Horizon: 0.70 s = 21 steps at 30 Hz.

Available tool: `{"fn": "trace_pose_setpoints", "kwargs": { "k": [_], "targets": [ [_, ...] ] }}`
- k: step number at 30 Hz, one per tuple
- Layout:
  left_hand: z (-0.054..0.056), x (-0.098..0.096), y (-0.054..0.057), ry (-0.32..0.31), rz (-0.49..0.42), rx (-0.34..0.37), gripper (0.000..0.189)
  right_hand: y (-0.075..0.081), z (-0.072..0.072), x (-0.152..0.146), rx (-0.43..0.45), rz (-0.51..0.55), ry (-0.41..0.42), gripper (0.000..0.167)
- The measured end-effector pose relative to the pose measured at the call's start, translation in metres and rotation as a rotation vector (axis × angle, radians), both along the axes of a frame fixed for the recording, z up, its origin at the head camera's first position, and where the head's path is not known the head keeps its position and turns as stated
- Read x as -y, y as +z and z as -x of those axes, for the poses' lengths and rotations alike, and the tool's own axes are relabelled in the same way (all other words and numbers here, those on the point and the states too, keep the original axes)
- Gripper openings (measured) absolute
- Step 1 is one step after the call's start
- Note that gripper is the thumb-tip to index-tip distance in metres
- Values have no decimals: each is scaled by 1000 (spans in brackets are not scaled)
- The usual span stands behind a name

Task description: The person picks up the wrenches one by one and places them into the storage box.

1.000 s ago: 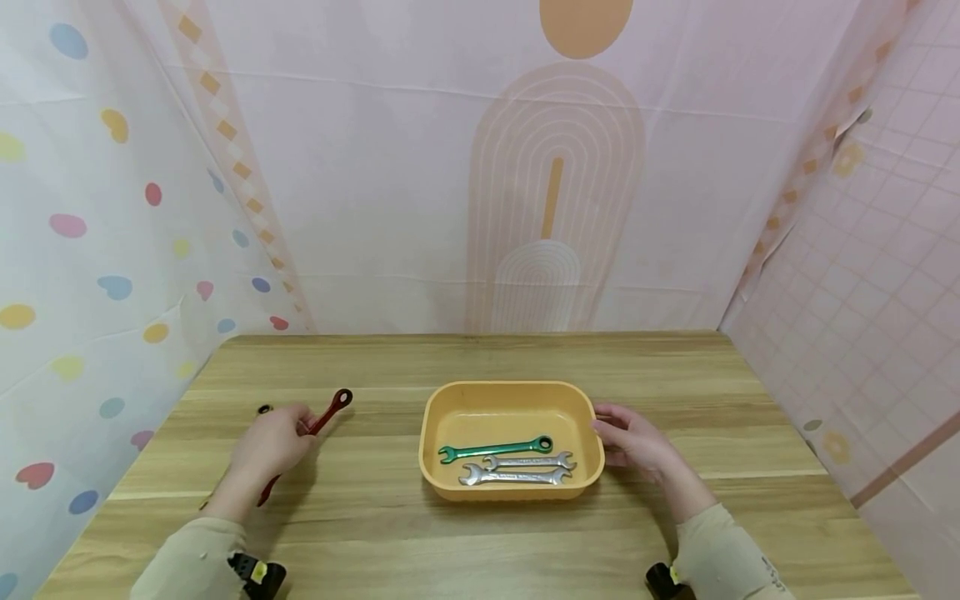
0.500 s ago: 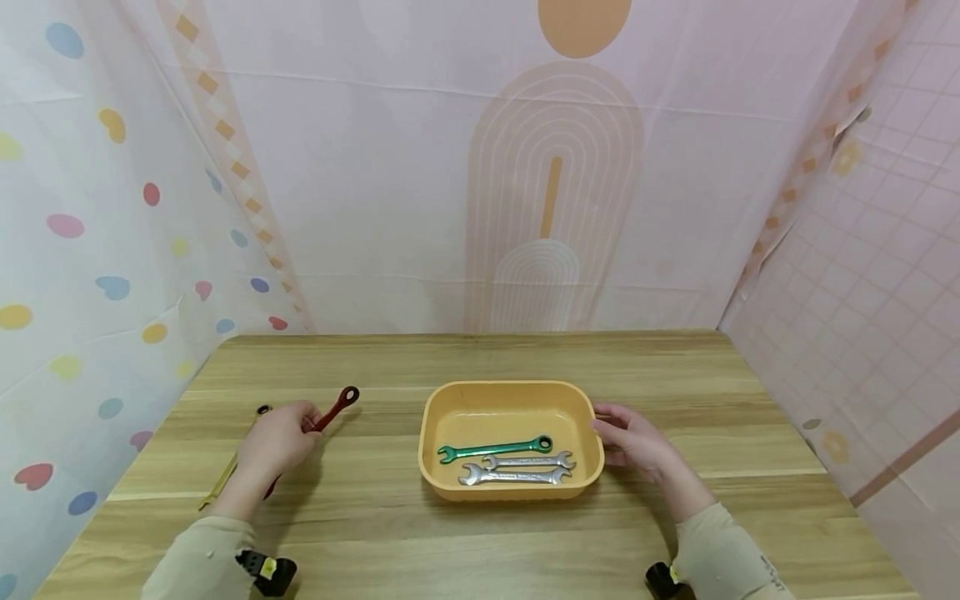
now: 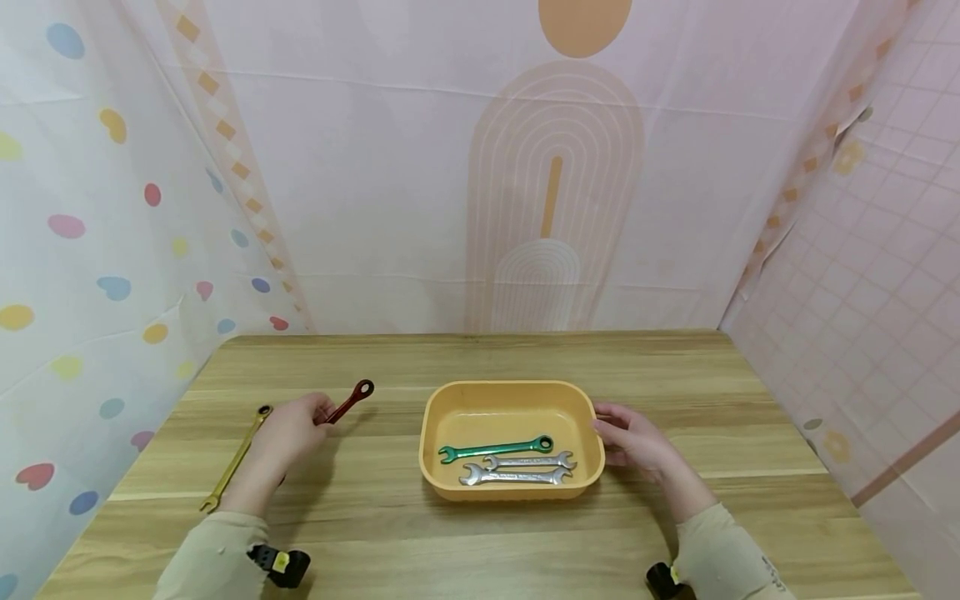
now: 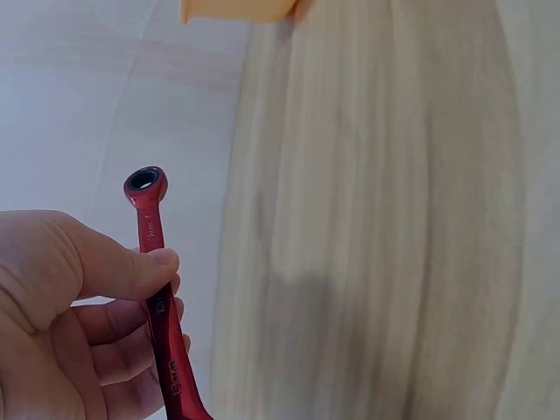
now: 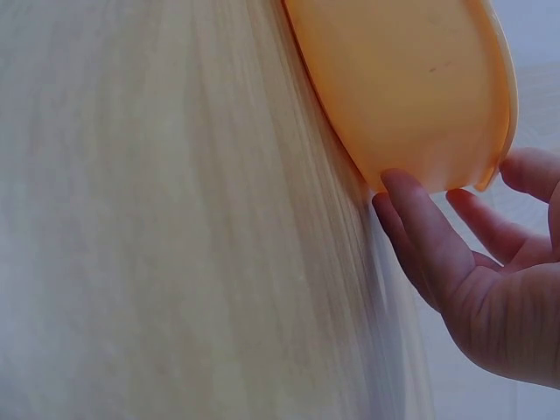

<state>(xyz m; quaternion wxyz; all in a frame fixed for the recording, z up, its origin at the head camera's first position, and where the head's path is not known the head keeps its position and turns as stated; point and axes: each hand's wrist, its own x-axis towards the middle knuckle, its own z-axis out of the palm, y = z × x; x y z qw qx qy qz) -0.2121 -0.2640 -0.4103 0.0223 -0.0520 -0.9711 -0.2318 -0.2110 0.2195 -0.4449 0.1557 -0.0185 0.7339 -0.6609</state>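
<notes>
In the head view my left hand (image 3: 292, 429) holds a red ratchet wrench (image 3: 350, 402) above the left side of the table. The left wrist view shows the thumb pressed on the wrench's shank (image 4: 166, 328), fingers behind it, ring end pointing away. On the table beside that forearm lies a gold wrench (image 3: 238, 458). My right hand (image 3: 637, 442) touches the right side of a yellow plastic bin (image 3: 510, 493). In the right wrist view its fairly straight fingers (image 5: 429, 227) rest against the bin's outer wall (image 5: 411, 96), with the thumb at the rim.
Inside the bin lie a green ratchet wrench (image 3: 495, 450) and two silver open-end wrenches (image 3: 528, 461), roughly parallel. The wooden table (image 3: 390, 542) reaches back to a patterned cloth (image 3: 375, 208). More cloth hangs at both sides.
My left hand has lifted the red wrench and moved it a little right, toward the bin. More of the gold wrench now shows. The right hand and bin have stayed put.
</notes>
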Motion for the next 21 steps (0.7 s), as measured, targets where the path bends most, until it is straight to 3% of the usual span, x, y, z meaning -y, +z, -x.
{"fn": "trace_pose_setpoints", "kwargs": {
  "k": [6,12,21],
  "targets": [
    [0,-6,6,-17,5,-11,8,0,-1,0,3,51,18,56],
    [2,-14,15,-51,0,-31,8,1,-1,0,0,45,22,55],
    [3,-25,23,-50,6,-35,8,0,-1,2,2,34,14,57]
  ]
}}
